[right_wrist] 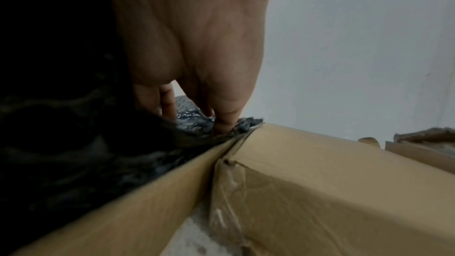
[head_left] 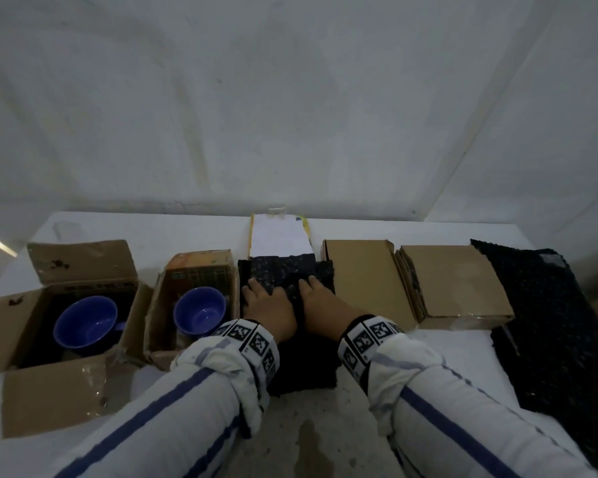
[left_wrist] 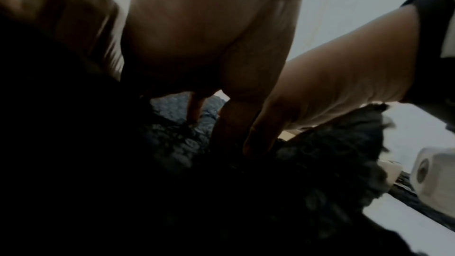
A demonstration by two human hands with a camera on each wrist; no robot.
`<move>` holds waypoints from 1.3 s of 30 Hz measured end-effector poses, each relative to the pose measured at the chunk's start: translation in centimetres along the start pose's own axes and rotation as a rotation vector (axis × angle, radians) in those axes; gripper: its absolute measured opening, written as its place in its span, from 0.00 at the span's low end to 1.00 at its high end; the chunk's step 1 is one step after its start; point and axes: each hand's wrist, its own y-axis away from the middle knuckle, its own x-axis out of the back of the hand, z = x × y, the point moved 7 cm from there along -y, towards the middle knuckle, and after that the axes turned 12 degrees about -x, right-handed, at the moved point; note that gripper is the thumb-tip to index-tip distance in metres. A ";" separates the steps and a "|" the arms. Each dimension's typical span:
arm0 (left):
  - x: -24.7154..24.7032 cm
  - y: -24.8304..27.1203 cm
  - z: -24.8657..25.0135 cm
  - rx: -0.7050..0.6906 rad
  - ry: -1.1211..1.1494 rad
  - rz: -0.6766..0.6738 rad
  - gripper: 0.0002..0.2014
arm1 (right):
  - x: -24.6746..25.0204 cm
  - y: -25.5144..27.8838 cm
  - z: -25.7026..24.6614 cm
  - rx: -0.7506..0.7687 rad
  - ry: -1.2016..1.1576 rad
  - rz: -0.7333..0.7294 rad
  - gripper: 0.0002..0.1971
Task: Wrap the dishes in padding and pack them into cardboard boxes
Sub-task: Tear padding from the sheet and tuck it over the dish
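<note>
Dark bubble padding (head_left: 283,267) lies bunched in the middle of the white table, in front of a white flap (head_left: 278,236). My left hand (head_left: 266,301) and right hand (head_left: 320,298) press down on it side by side with fingers stretched out. A fold of the padding rises between them. In the left wrist view my left hand (left_wrist: 209,36) pushes into the padding (left_wrist: 320,153) with the right hand (left_wrist: 332,89) beside it. In the right wrist view my right hand (right_wrist: 197,36) tucks padding (right_wrist: 192,124) down against a cardboard box (right_wrist: 320,182). Whatever is under the padding is hidden.
At the left, two open cardboard boxes (head_left: 25,326) (head_left: 197,267) each hold a blue cup (head_left: 85,320) (head_left: 200,310). Two closed boxes (head_left: 366,281) (head_left: 456,281) stand right of my hands. A large dark padding sheet (head_left: 549,322) covers the far right. White walls rise behind.
</note>
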 end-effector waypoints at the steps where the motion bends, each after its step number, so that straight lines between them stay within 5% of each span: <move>1: -0.2 -0.3 -0.2 0.005 0.028 -0.010 0.26 | -0.2 -0.3 0.0 -0.024 0.008 -0.038 0.42; 5: -1.0 -1.1 -1.2 -0.013 0.132 -0.048 0.27 | -0.5 -1.3 0.1 -0.102 0.030 -0.131 0.45; 9: -1.7 -1.6 -1.7 -0.003 0.128 -0.094 0.42 | -0.3 -2.4 0.1 -0.116 0.067 -0.151 0.47; 13: -1.6 -1.8 -1.8 0.029 0.099 -0.129 0.41 | -0.5 -2.8 -0.6 -0.083 0.102 -0.067 0.43; 17: -1.6 -1.7 -1.7 0.041 0.091 -0.162 0.40 | 0.4 -2.0 0.0 -0.011 0.117 -0.152 0.43; 24: -1.4 -1.2 -1.2 0.058 0.039 -0.125 0.41 | -1.4 1.2 1.3 0.082 0.691 -0.007 0.56; 31: -1.2 0.0 -0.4 -0.030 -0.074 0.008 0.43 | -1.6 1.2 0.8 0.073 0.581 0.100 0.48; 39: -3.9 1.9 -0.1 -0.022 -0.120 -0.215 0.52 | -2.0 2.0 1.7 0.077 0.567 0.236 0.35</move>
